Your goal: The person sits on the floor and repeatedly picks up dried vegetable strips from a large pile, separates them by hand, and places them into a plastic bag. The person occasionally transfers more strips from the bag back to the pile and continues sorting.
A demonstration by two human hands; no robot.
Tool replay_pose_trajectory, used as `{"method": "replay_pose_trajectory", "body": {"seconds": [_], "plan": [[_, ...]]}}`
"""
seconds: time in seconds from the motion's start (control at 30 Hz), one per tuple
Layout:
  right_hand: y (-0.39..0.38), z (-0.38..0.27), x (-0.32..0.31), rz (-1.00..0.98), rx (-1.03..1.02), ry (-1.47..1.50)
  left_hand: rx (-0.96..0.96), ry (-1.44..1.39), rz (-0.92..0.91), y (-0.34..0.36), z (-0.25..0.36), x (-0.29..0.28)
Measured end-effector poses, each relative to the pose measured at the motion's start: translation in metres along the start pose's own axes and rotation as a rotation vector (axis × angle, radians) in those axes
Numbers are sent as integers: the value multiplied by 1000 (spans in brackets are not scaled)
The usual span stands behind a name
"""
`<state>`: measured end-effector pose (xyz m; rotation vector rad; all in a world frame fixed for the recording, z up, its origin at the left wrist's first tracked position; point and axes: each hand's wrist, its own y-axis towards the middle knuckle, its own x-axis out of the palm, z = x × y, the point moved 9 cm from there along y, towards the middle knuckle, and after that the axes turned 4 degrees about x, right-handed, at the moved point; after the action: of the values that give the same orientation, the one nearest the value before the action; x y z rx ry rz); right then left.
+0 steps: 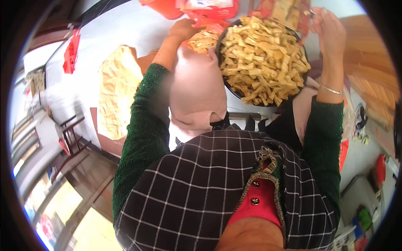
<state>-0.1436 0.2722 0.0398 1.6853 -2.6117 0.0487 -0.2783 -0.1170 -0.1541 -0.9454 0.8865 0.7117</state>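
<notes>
A large dark round pan (pixel 228 85) on my lap is heaped with pale yellow, short dried pieces (pixel 261 56). Up and left of it, my left hand (pixel 181 30) grips the edge of a red plastic bag (pixel 215 28) with thin yellowish strips (pixel 201 43) in it. At the upper right of the pan, my right hand (pixel 328 31) is closed on a small metal object (pixel 311 13), too small to name surely. Beside that hand lies a red package (pixel 280 10) with flat yellow pieces.
Crumpled brown paper (pixel 117 92) lies at left on brown cardboard (pixel 100 138). A red container (pixel 163 6) stands at the top. A red item (pixel 72 52) and a dark wooden chair (pixel 71 134) are farther left. A wooden surface (pixel 366 62) is at right.
</notes>
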Motion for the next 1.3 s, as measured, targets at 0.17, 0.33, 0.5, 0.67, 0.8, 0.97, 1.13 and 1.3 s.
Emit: {"method": "replay_pose_trajectory", "body": {"seconds": [0.17, 0.33, 0.5, 0.67, 0.8, 0.97, 1.13, 1.3], "plan": [[-38, -53, -41, 8, -159, -16, -59, -262, 118, 4, -68, 33], [-117, -14, -265, 319, 148, -309, -96, -775, -7, -14, -94, 104], [-211, 76, -304, 267, 447, -546, -288, -1066, -94, -49, -90, 111], [-223, 112, -274, 91, -93, -1212, -206, -667, -35, -91, 4, 63], [-265, 104, -301, 502, 14, -844, -36, -679, 69, -96, 14, 35], [-335, 161, -344, 604, 164, -1209, -125, -627, -83, -108, 33, 64], [-350, 213, -305, 496, 510, -997, -215, -761, 242, -84, -45, 20], [-361, 192, -293, 761, 317, -1061, 94, -672, 425, -103, 124, -64]]}}
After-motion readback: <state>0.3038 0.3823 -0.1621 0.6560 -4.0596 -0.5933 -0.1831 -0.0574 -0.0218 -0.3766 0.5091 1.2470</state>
